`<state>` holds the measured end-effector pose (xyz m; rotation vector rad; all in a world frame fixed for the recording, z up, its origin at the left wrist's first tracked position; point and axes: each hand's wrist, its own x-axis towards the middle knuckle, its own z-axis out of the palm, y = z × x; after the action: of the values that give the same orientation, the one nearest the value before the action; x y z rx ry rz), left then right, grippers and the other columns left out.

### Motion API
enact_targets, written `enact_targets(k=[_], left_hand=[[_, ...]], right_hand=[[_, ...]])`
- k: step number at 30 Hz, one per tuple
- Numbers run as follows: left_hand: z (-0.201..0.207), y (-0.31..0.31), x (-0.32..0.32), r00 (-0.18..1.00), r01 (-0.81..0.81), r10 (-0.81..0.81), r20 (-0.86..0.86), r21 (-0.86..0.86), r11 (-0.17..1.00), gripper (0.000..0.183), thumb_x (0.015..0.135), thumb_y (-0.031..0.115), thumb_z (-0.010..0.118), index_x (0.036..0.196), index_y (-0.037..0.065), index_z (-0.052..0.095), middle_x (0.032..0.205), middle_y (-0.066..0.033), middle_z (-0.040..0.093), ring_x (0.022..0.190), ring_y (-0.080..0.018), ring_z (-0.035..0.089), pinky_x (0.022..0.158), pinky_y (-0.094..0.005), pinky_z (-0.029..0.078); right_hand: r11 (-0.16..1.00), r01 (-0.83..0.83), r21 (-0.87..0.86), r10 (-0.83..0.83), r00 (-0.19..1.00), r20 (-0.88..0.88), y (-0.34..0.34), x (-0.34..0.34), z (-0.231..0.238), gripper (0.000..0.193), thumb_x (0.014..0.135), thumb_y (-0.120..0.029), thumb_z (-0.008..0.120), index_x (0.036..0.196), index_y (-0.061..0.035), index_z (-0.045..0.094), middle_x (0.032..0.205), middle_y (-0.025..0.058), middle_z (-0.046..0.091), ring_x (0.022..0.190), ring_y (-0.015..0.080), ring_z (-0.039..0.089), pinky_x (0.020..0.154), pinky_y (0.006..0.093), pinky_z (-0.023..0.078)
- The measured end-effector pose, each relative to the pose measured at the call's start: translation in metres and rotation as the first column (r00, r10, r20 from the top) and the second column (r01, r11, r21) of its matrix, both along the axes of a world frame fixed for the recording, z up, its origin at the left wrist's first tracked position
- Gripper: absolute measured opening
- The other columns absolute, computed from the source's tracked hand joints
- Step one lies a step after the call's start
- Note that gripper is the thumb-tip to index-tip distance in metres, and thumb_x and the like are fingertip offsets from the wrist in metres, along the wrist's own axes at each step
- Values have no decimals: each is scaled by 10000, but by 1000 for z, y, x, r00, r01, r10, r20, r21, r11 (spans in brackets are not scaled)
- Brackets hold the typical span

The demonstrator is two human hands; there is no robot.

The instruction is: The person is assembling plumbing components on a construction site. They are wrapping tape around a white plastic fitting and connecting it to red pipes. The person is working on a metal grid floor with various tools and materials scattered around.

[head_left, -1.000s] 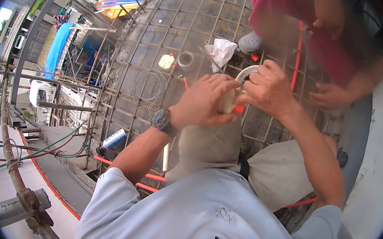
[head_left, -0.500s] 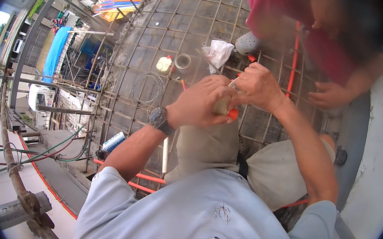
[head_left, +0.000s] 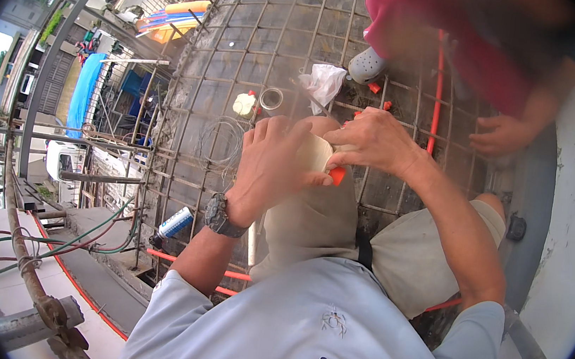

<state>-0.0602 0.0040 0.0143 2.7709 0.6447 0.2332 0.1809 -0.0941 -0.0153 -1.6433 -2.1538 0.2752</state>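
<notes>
Shirt (head_left: pixel 339 285) nearest the viewer, with all places given from the cream piece (head_left: pixel 316 156); on the near side of that piece lie the trousers (head_left: pixel 406 260) and, to the left, a white pipe (head_left: pixel 253 243) and a bottle (head_left: pixel 176 222). The cream piece itself is held up over the thigh, an orange fitting (head_left: pixel 336 176) at its lower right. At its left side is the left hand (head_left: pixel 271 163), fingers fanned wide, thumb along the lower edge by the fitting; blur hides whether it grips or merely steadies. At its right edge is the right hand (head_left: pixel 377 143), fingers narrow and closed on that edge, anything thin between them being hidden. Good handling would seem to call for a firm palm and thumb on the left, so that the piece does not turn under the right fingers' pull, with light, even pressure at the edge and no load on the fitting. Left of the piece lies a wire coil (head_left: pixel 221 136); well to its right, a co-worker's hand (head_left: pixel 498 135); beyond it, a tin (head_left: pixel 271 98), then a bag (head_left: pixel 325 83) and, farther right, a shoe (head_left: pixel 366 66).
</notes>
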Motion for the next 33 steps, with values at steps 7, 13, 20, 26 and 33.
enact_targets(k=[7,13,20,26,33], left_hand=[[-8,-18,6,984,-125,148,99,-208,970,908,815,528,897,1523,86,541,1329,-199,604,1271,-432,556,1042,-537,512],[-29,3,9,959,93,-36,280,-193,977,863,793,433,930,1491,87,558,1365,-200,578,1291,-433,539,1115,-525,463],[-32,18,10,955,201,-131,265,-257,945,853,784,361,935,1497,86,557,1412,-212,553,1346,-432,510,1146,-533,443],[-26,35,6,935,319,-226,273,-369,873,808,796,363,904,1477,87,569,1436,-198,540,1404,-436,480,1194,-536,409],[-24,26,9,949,292,-247,198,-244,925,794,805,461,892,1426,93,563,1455,-169,560,1491,-456,428,1236,-566,350]], right_hand=[[987,46,-151,-48,999,-4,1,-7,8,477,857,-569,795,1136,-181,811,768,129,692,763,341,685,763,475,543],[909,55,-414,-124,982,-142,-6,2,18,429,878,-526,783,1126,-176,795,766,166,712,790,390,721,758,502,560],[996,56,-64,-49,993,105,-13,-2,16,375,871,-426,825,1137,-173,750,765,62,682,759,273,684,757,449,556],[885,-75,460,-69,955,289,-14,-11,-6,408,821,-465,814,1009,-121,702,725,-5,572,676,202,595,705,358,535],[898,-6,439,-93,975,204,-18,-19,-8,353,813,-454,799,830,-129,660,715,-12,590,698,190,642,736,353,518]])
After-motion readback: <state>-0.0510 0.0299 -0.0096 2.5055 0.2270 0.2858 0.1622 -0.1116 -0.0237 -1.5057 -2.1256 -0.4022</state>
